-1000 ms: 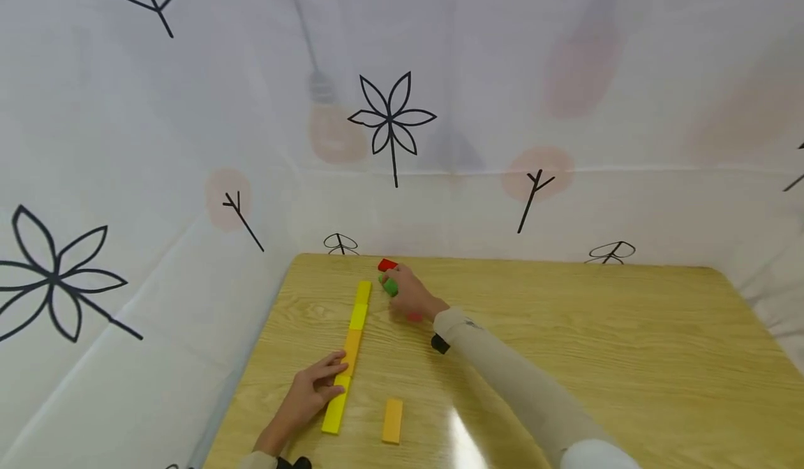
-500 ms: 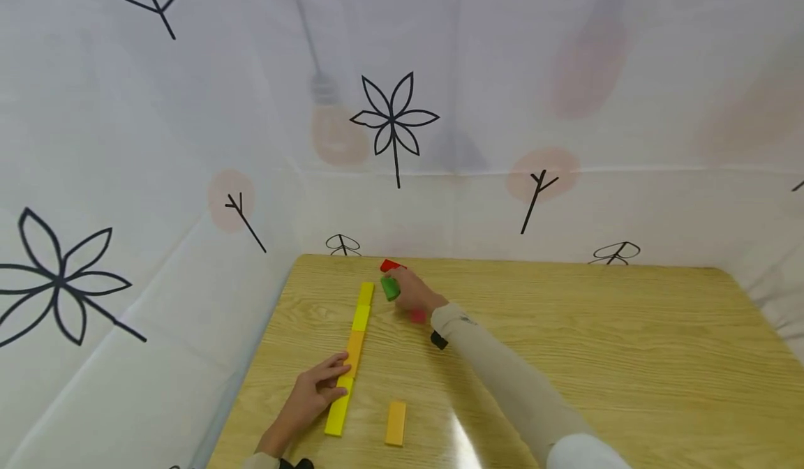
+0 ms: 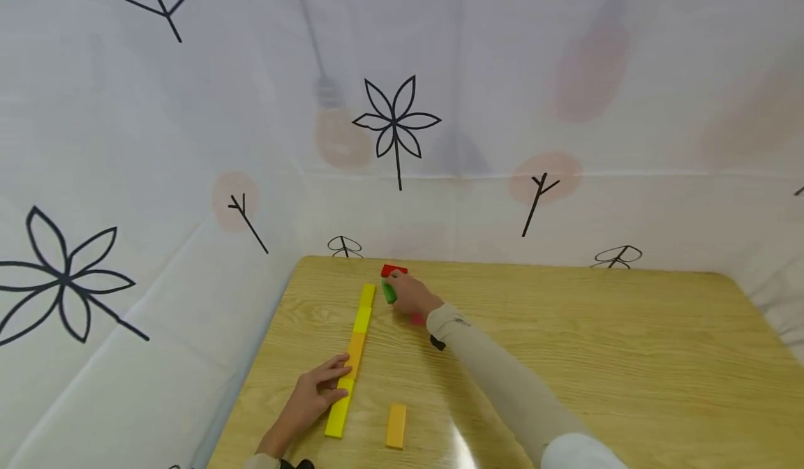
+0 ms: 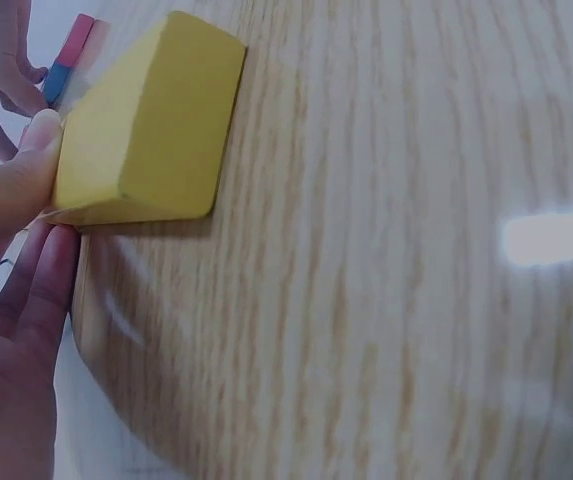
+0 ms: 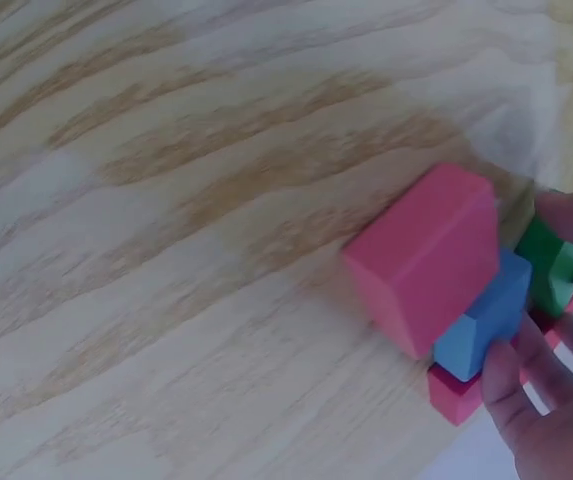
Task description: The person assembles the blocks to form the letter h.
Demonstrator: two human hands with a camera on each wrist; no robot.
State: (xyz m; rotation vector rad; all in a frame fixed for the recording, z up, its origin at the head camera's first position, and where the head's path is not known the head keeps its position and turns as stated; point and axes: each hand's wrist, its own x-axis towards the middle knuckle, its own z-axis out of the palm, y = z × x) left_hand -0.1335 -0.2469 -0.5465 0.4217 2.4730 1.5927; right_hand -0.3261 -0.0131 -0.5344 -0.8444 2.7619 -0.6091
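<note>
White plant-print cloth [image 3: 458, 113], glossy wooden table [image 3: 597, 343]

We take this for a screened-off corner, home or studio we cannot tell: pale printed cloth [image 3: 465, 225] (we spot a black-line flower [image 3: 394, 123] at upper middle and a pinkish bulb [image 3: 343, 138] beside it) hangs behind a wood-grain table [image 3: 615, 336] across the lower frame.

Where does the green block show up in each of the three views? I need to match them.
Head: the green block is just below the picture's centre, at the fingertips of the right hand.
Left wrist: no green block can be made out.
Right wrist: the green block is near the right edge, beside the blue block.
Shared landmark: the right hand, upper left in the left wrist view, lower right in the right wrist view.
</note>
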